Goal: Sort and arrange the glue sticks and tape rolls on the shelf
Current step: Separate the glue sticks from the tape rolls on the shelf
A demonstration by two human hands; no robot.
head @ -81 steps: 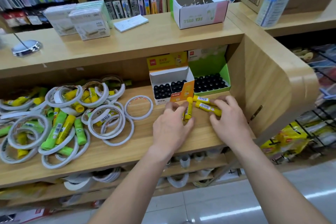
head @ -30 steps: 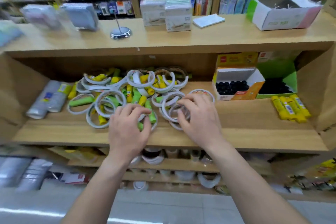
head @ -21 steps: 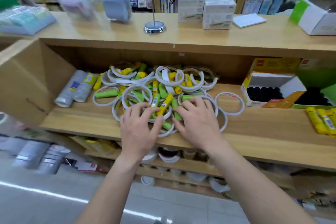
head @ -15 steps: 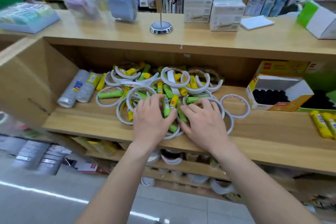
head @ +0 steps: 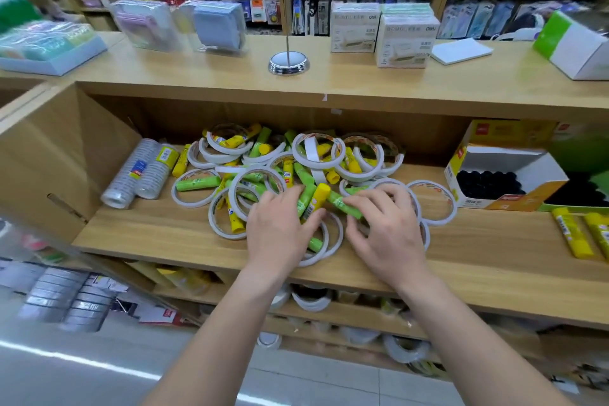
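Observation:
A jumbled pile of white tape rolls (head: 318, 150) and green and yellow glue sticks covers the middle of the wooden shelf (head: 158, 234). My left hand (head: 280, 234) rests at the pile's front edge, its thumb and fingers pinching a yellow glue stick (head: 318, 196) with a green one beside it. Just to the right, my right hand (head: 387, 234) has curled fingers pinching the end of a green glue stick (head: 341, 204). At the far right of the shelf, a few yellow glue sticks (head: 571, 236) lie side by side.
An open yellow-and-white box (head: 501, 158) of black-capped sticks stands at the back right, a green box beside it. Wrapped sleeves of tape (head: 131, 171) lie at the left wall. The counter above carries boxes and a chrome stand (head: 288, 61). More tape lies on the lower shelf.
Both hands left the yellow sticks at the right, moved left to the pile, and closed in on glue sticks at its front. The view swung left with them.

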